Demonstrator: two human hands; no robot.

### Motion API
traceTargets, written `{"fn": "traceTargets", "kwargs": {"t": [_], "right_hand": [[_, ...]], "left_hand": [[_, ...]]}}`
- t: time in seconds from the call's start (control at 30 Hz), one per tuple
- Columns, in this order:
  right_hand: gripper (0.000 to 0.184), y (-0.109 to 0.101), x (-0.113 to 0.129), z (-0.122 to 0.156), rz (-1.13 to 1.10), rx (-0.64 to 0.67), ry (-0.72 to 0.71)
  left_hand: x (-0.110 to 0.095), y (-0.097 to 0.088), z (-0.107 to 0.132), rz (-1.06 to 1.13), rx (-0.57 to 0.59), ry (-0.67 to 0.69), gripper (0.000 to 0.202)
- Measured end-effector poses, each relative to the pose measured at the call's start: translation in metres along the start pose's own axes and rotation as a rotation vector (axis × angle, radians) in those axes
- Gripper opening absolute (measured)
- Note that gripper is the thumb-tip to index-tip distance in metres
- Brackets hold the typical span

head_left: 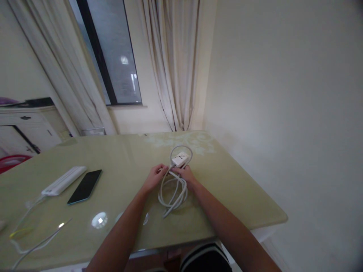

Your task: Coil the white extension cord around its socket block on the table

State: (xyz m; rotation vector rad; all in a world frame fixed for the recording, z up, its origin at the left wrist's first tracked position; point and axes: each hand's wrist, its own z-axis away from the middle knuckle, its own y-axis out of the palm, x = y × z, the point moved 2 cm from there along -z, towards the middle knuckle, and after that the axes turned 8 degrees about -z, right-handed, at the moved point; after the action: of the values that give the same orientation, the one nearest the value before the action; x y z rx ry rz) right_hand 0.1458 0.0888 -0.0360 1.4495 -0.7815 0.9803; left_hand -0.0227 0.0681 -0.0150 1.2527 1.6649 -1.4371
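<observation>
A white power strip with sockets on its face lies at the middle of the table, and its pale cable is gathered in loose coils towards me. One loop of the cable rises behind the strip. My left hand is closed at the left side of the coil, fingers curled around the cable just below the strip. From the right, my right hand grips the cable close to the strip's near end. The fingertips of both hands nearly meet, partly hidden by the cable.
A black phone lies to the left beside a long white power strip with a trailing cord. More thin cord lies at the near left. The pale table meets a wall on the right; a cabinet stands far left.
</observation>
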Motion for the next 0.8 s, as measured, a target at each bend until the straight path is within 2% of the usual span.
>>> {"fn": "traceTargets", "kwargs": {"t": [0.13, 0.5, 0.63, 0.8], "right_hand": [[0.029, -0.002, 0.001, -0.002, -0.006, -0.014, 0.026], [0.037, 0.0, 0.006, -0.005, -0.084, 0.096, 0.036], [0.039, 0.001, 0.004, -0.006, -0.099, 0.073, 0.029], [0.038, 0.003, -0.002, -0.006, -0.144, 0.066, -0.028]], "left_hand": [[-0.004, 0.003, 0.002, 0.1, 0.03, -0.005, 0.045], [-0.01, 0.014, 0.003, 0.163, -0.117, 0.052, 0.038], [-0.011, 0.013, 0.002, 0.192, -0.181, 0.047, 0.04], [-0.01, 0.011, 0.001, 0.128, -0.233, 0.055, 0.037]]}}
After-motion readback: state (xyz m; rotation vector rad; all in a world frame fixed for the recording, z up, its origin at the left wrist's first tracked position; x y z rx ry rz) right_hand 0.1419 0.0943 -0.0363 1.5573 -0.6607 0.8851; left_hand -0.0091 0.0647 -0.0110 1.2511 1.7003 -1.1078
